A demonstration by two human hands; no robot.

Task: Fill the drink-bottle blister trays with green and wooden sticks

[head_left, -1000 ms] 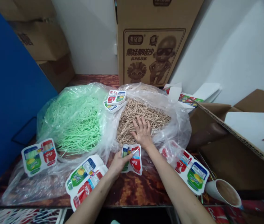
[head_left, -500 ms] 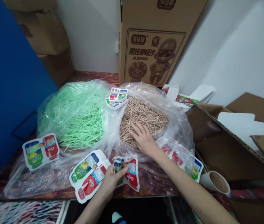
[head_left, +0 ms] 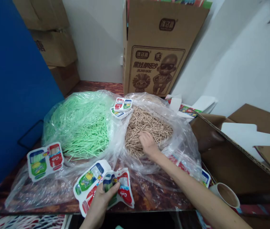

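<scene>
My left hand (head_left: 101, 198) grips a double pouch (head_left: 124, 187) with a green lemon-drink half and a red Cola half, bent between thumb and fingers. Behind that hand, more of these pouches (head_left: 87, 179) lie on the plastic at the table's front. My right hand (head_left: 148, 143) has its fingers curled into a heap of thin brown sticks (head_left: 154, 125) in an open clear bag; its fingertips are partly hidden among them. Left of this heap, a second clear bag holds thin green sticks (head_left: 92, 133).
One pouch (head_left: 45, 160) lies at the left, and a small stack of pouches (head_left: 122, 108) rests between the bags. A cardboard box (head_left: 158, 38) stands behind. At the right are an open carton (head_left: 220, 152) and a tipped paper cup (head_left: 225, 194).
My right hand's spread fingers have closed in the brown sticks. My left hand has moved left and down with the pouch. The whole view has tilted up slightly.
</scene>
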